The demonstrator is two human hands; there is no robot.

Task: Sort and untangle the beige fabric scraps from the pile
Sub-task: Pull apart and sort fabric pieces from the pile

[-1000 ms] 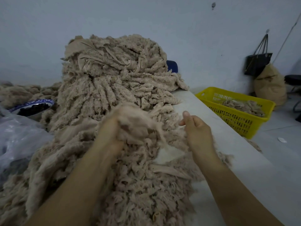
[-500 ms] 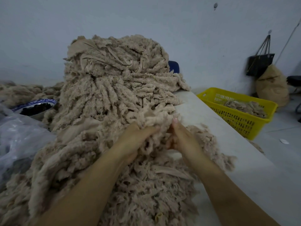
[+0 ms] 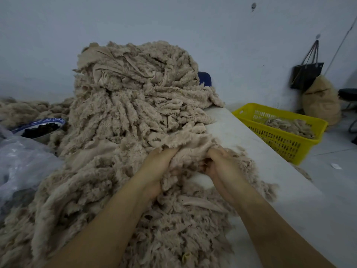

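Against the near foot of the pile point(image 3: 131, 105): beige scrap clump point(image 3: 190, 151) is lying crosswise, left to right
Left hand point(image 3: 158, 169): gripping the clump's left end
Right hand point(image 3: 222, 169): gripping its right end, equally near
Worktop point(image 3: 289, 190): carrying pile and clump

Beige fabric scraps point(image 3: 125, 117), yellow basket point(image 3: 280, 140), blue-and-white patterned bowl point(image 3: 56, 121), black bag point(image 3: 306, 75).

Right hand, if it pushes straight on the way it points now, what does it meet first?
Right hand meets the fabric clump it grips alongside the left hand; beyond, probably the tall pile, depth unclear.
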